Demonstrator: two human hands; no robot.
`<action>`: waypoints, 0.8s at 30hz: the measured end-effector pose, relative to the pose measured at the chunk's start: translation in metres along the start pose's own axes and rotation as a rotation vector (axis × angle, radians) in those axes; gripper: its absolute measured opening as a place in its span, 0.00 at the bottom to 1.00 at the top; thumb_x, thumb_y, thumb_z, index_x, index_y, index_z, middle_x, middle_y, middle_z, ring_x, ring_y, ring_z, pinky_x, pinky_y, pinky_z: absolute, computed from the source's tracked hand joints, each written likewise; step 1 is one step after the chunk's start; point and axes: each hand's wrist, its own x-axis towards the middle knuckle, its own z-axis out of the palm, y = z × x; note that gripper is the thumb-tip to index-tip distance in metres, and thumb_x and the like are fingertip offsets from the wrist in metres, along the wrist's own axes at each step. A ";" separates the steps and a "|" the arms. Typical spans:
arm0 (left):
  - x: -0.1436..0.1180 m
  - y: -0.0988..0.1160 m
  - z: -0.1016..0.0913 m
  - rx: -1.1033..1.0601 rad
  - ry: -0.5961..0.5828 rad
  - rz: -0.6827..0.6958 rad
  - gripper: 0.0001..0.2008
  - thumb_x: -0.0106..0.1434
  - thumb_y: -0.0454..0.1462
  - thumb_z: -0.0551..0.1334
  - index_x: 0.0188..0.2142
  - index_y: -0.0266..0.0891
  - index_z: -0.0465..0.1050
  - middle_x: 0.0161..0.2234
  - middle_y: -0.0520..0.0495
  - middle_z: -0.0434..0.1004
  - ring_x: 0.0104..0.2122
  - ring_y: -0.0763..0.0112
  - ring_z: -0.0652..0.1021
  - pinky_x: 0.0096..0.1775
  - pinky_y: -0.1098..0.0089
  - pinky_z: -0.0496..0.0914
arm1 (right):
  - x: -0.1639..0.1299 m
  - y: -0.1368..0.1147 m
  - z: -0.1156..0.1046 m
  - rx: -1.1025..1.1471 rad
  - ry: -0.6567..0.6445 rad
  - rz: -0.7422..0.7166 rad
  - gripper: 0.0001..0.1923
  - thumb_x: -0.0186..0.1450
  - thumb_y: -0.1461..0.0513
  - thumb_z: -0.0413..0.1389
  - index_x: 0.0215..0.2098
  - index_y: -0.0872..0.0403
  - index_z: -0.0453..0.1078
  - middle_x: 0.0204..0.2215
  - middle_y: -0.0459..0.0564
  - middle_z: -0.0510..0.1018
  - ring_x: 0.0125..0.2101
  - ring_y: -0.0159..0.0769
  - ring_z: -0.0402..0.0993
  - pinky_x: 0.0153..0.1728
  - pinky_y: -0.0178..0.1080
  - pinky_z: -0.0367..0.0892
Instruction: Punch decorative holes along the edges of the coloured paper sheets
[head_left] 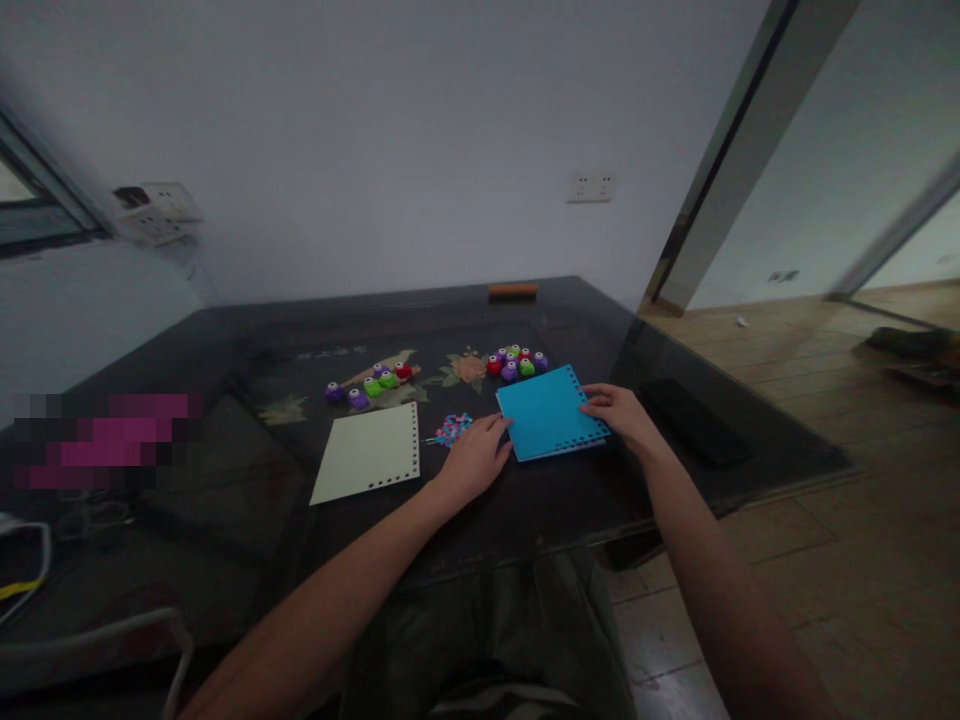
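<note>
A blue sheet of card (547, 412) with round holes along its right and front edges is held a little tilted above the table, and a lighter layer peeks out under its front right corner. My right hand (619, 412) pinches its right edge, fingertips on top. At the left edge, my left hand (478, 455) has its fingers closed on the card; the thumb side is partly hidden. Just beyond that hand lies a small heap of pink, blue and white bits (454, 429). To its left rests a pale cream sheet (367, 455) with similar holes.
Purple, green and red round pieces with eye-like tops form a left group (373, 387) and a right group (517, 362). A black flat object (694, 422) lies at the right. An orange-brown bar (513, 291) sits at the back edge of the dark table (465, 525), near the wall.
</note>
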 end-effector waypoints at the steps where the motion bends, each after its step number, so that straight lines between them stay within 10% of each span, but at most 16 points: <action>1: 0.000 0.000 0.000 0.007 -0.006 0.002 0.19 0.64 0.38 0.53 0.54 0.38 0.64 0.54 0.39 0.67 0.54 0.61 0.68 0.55 0.63 0.63 | 0.000 0.001 0.000 -0.007 -0.005 0.004 0.20 0.41 0.66 0.64 0.35 0.57 0.75 0.19 0.44 0.73 0.19 0.31 0.67 0.19 0.33 0.60; 24: -0.002 0.003 0.003 0.135 -0.039 0.047 0.21 0.65 0.43 0.53 0.55 0.39 0.66 0.56 0.40 0.66 0.56 0.60 0.66 0.57 0.61 0.60 | 0.003 0.004 0.002 -0.151 -0.088 0.030 0.23 0.49 0.67 0.60 0.44 0.61 0.71 0.22 0.44 0.71 0.20 0.28 0.65 0.21 0.32 0.60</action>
